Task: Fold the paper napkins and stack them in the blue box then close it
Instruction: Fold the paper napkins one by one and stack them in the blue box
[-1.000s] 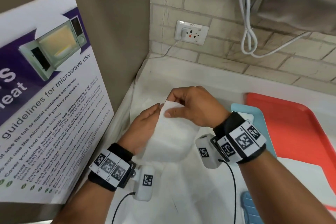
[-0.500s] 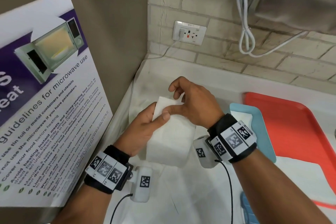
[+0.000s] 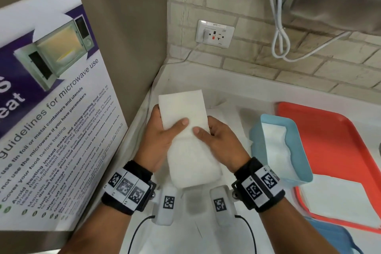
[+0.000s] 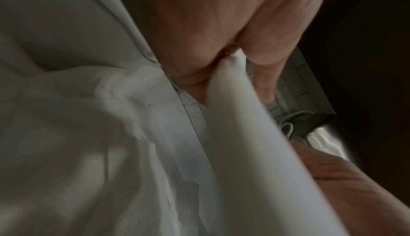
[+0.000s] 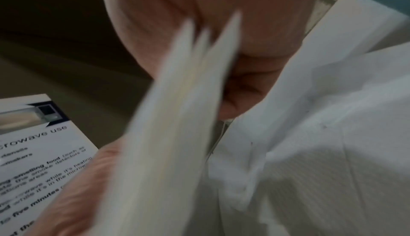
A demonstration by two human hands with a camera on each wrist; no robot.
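Observation:
A white paper napkin (image 3: pixel 185 128), folded into a long strip, is held above the counter between both hands. My left hand (image 3: pixel 162 136) grips its left edge with the thumb on top. My right hand (image 3: pixel 216 136) grips its right edge the same way. The wrist views show the napkin (image 4: pixel 248 134) (image 5: pixel 177 134) edge-on and blurred between thumb and fingers. The blue box (image 3: pixel 299 171) stands open to the right on the red tray, with folded napkins (image 3: pixel 274 146) inside it.
A red tray (image 3: pixel 334 140) lies at the right with a flat white napkin (image 3: pixel 334 198) on it. More white napkins (image 3: pixel 233 121) cover the counter under the hands. A microwave poster (image 3: pixel 51 109) leans at the left. A blue lid (image 3: pixel 338 239) shows at the bottom right.
The napkin was being folded with the right hand over its top corner; now both hands hold the folded strip by its sides, raised and stretched lengthwise.

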